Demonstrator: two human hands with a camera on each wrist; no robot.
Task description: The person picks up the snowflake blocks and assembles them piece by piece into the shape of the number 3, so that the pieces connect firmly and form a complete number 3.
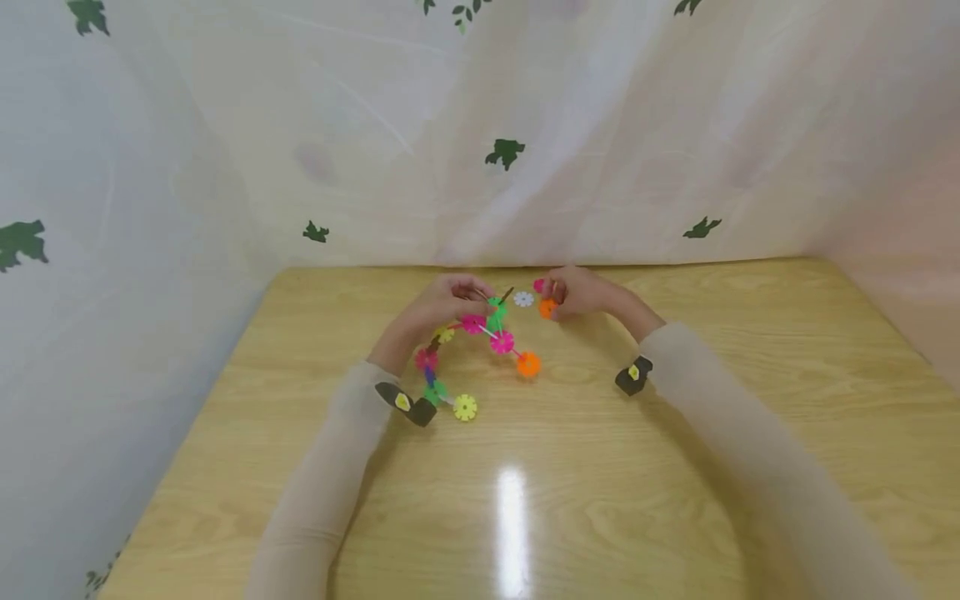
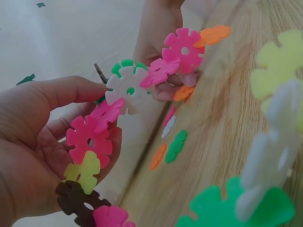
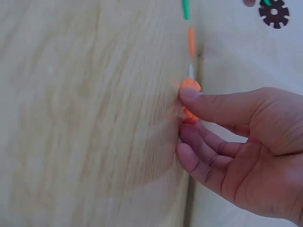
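My left hand (image 1: 448, 302) holds a chain of slotted plastic flower discs, gripping it near a green disc (image 1: 496, 310). In the left wrist view, pink, yellow, brown and white discs (image 2: 116, 92) interlock edge to edge along it. One end carries an orange disc (image 1: 528, 364), the other a yellow disc (image 1: 465, 407). A brown disc (image 3: 279, 20) sticks up by the left fingers. At the back of the table my right hand (image 1: 579, 290) pinches a separate orange disc (image 3: 190, 84) between thumb and fingers, low over the wood.
Near the table's back edge lie a loose white disc (image 1: 523, 298) and a pink disc (image 1: 538, 285). The left wrist view also shows a loose green disc (image 2: 176, 146) and an orange disc (image 2: 158, 157) there. A pale curtain (image 1: 585, 192) hangs right behind the wooden table (image 1: 615, 500).
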